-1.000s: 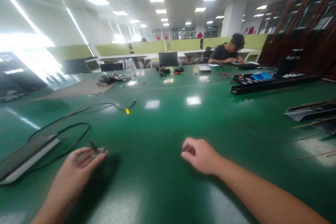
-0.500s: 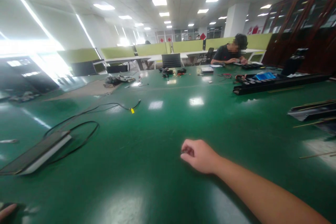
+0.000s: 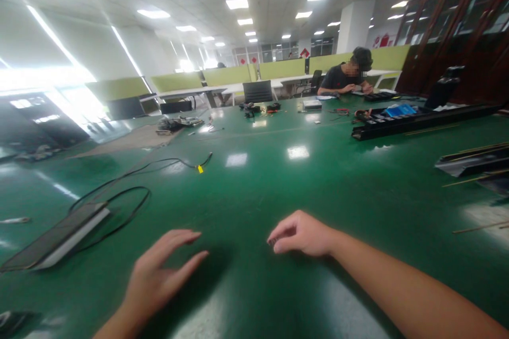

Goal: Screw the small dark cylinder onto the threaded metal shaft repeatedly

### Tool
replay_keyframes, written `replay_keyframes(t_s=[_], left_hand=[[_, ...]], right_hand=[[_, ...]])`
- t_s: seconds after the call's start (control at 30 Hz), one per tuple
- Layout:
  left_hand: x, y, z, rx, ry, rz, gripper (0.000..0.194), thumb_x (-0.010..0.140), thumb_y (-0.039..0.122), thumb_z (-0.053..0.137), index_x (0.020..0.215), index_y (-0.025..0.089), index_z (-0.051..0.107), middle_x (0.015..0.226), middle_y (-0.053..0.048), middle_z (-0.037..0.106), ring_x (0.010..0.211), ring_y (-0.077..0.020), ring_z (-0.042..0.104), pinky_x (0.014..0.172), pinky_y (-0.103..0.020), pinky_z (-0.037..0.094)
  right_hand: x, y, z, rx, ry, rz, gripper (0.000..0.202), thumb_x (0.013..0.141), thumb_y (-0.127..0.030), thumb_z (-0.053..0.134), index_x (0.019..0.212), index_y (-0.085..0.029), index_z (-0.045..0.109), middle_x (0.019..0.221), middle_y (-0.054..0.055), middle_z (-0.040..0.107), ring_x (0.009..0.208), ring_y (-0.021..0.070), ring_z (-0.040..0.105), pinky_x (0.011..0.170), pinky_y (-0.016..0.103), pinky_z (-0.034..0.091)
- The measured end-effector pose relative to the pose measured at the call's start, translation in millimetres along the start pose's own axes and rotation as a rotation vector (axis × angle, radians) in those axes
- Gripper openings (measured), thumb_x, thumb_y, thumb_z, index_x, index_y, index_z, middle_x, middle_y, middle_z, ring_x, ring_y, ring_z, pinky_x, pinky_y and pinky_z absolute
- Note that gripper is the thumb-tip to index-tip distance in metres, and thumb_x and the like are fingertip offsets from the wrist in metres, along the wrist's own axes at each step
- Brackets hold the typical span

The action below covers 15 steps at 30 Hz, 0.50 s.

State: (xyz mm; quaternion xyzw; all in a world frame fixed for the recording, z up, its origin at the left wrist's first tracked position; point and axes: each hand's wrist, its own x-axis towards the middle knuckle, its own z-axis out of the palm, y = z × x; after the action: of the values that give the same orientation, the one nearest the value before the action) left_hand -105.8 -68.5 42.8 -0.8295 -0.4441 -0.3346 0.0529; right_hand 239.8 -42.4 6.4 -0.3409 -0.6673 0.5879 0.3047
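Note:
My left hand (image 3: 163, 267) is over the green table (image 3: 238, 201) at lower centre-left. Its thumb and fingers are spread apart, and nothing is between them. Across from it, my right hand (image 3: 300, 234) has curled fingers, with thumb and fingertips brought together on something tiny. A small, faintly ridged bit shows at the fingertips, too small to name. A gap of bare tabletop separates the two hands. At the lower left corner a dark object (image 3: 16, 320) is partly cut off by the frame.
A flat panel-like device (image 3: 59, 235) with a black cable (image 3: 148, 198) lies left. A yellow tag (image 3: 200, 169) hangs on a cable end. Black channels (image 3: 473, 161) and thin rods lie right. Across the table a person (image 3: 345, 77) sits by a black tray (image 3: 421, 121).
My left hand has come in from the lower left corner, away from the dark object there, and now faces my right hand. My right hand has shifted slightly, its fingers still curled.

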Motion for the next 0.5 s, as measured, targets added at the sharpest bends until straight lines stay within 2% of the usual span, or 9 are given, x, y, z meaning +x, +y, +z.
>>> replay_keyframes(t_s=[0.07, 0.1, 0.13, 0.17, 0.23, 0.27, 0.33, 0.5], left_hand=[[20.1, 26.1, 36.1, -0.156, -0.085, 0.059, 0.059, 0.078, 0.040, 0.077, 0.129, 0.026, 0.054, 0.116, -0.008, 0.066, 0.104, -0.0241, 0.066, 0.092, -0.039, 0.057], [30.6, 39.8, 52.7, -0.228, -0.096, 0.071, 0.069, 0.075, 0.040, 0.080, 0.135, 0.025, 0.049, 0.122, -0.010, 0.063, 0.111, -0.0260, 0.063, 0.097, -0.042, 0.054], [40.4, 52.8, 67.2, -0.303, -0.106, 0.095, 0.072, 0.073, 0.040, 0.081, 0.136, 0.025, 0.050, 0.126, -0.012, 0.061, 0.116, -0.0278, 0.060, 0.099, -0.043, 0.053], [48.6, 64.3, 79.2, -0.383, -0.124, 0.122, 0.064, 0.075, 0.038, 0.080, 0.132, 0.025, 0.055, 0.125, -0.012, 0.061, 0.116, -0.0274, 0.060, 0.098, -0.042, 0.054], [59.4, 81.5, 95.2, -0.521, -0.118, 0.163, 0.033, 0.083, 0.029, 0.072, 0.115, 0.027, 0.067, 0.114, -0.009, 0.065, 0.106, -0.0226, 0.064, 0.089, -0.036, 0.056], [61.8, 87.2, 99.4, -0.571, -0.109, 0.170, 0.023, 0.086, 0.025, 0.069, 0.109, 0.027, 0.070, 0.107, -0.007, 0.067, 0.099, -0.0200, 0.065, 0.084, -0.032, 0.056], [62.1, 94.6, 102.4, -0.627, -0.086, 0.152, 0.019, 0.087, 0.019, 0.066, 0.103, 0.027, 0.072, 0.098, -0.005, 0.068, 0.091, -0.0173, 0.066, 0.079, -0.029, 0.055], [52.9, 97.3, 92.8, -0.722, -0.056, 0.007, 0.010, 0.085, 0.022, 0.069, 0.095, 0.022, 0.068, 0.095, -0.006, 0.070, 0.092, -0.0187, 0.066, 0.082, -0.031, 0.054]], right_hand=[[-0.8, 0.6, -2.5, 0.017, -0.021, -0.002, 0.035, 0.068, -0.035, 0.083, 0.097, -0.016, 0.080, 0.090, 0.007, 0.077, 0.081, 0.0200, 0.068, 0.075, 0.030, 0.051], [-0.9, 1.3, -3.4, 0.030, -0.023, -0.004, 0.035, 0.068, -0.036, 0.083, 0.097, -0.016, 0.080, 0.090, 0.007, 0.076, 0.080, 0.0197, 0.068, 0.074, 0.030, 0.050], [-0.9, 2.2, -4.1, 0.050, -0.018, -0.003, 0.035, 0.068, -0.036, 0.083, 0.097, -0.016, 0.079, 0.088, 0.006, 0.076, 0.079, 0.0191, 0.067, 0.074, 0.030, 0.050], [-0.6, 3.1, -4.4, 0.081, -0.007, 0.001, 0.035, 0.068, -0.037, 0.083, 0.096, -0.016, 0.080, 0.086, 0.006, 0.076, 0.077, 0.0183, 0.066, 0.073, 0.030, 0.049], [0.7, 5.4, -3.8, 0.170, 0.025, 0.007, 0.034, 0.068, -0.039, 0.083, 0.091, -0.014, 0.080, 0.077, 0.004, 0.073, 0.070, 0.0157, 0.063, 0.070, 0.029, 0.048], [1.6, 6.7, -3.1, 0.219, 0.036, 0.010, 0.033, 0.068, -0.039, 0.083, 0.088, -0.013, 0.079, 0.073, 0.003, 0.072, 0.066, 0.0143, 0.061, 0.068, 0.028, 0.047], [3.6, 9.3, -1.0, 0.300, 0.041, 0.013, 0.033, 0.067, -0.039, 0.084, 0.085, -0.012, 0.079, 0.070, 0.002, 0.069, 0.062, 0.0124, 0.058, 0.066, 0.027, 0.046], [5.9, 13.4, 2.0, 0.378, -0.022, 0.037, 0.039, 0.068, -0.041, 0.083, 0.092, -0.011, 0.077, 0.077, 0.004, 0.070, 0.063, 0.0127, 0.061, 0.066, 0.028, 0.048]])
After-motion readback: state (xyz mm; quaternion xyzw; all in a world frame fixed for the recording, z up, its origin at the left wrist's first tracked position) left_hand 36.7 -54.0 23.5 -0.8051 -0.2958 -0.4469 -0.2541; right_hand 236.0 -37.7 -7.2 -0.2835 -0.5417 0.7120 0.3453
